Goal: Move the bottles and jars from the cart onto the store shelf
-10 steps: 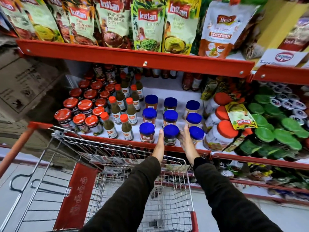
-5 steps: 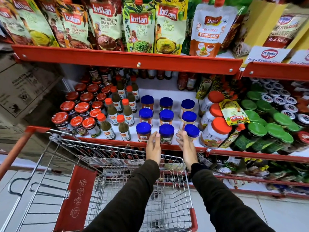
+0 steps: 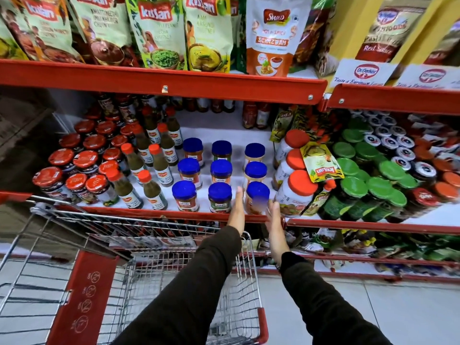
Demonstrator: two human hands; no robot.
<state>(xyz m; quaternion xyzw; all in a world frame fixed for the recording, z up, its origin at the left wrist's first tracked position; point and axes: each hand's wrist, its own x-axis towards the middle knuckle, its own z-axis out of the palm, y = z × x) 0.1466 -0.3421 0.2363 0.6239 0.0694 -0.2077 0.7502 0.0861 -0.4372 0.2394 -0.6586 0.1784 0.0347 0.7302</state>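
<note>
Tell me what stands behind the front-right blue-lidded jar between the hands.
Behind the front-right blue-lidded jar stand two more blue-lidded jars in a line toward the back, then bare white shelf. Their lower labels are covered by the jars in front.

The store shelf (image 3: 224, 216) has a red front edge and a white board. On it stand nine blue-lidded jars (image 3: 220, 168) in three rows of three. To their left are green sauce bottles (image 3: 151, 189) with orange caps, then dark jars with red lids (image 3: 86, 159). To the right stand big jars with orange lids (image 3: 295, 192), then green-lidded jars (image 3: 378, 188). A yellow pouch (image 3: 321, 163) lies over the orange lids.
</note>
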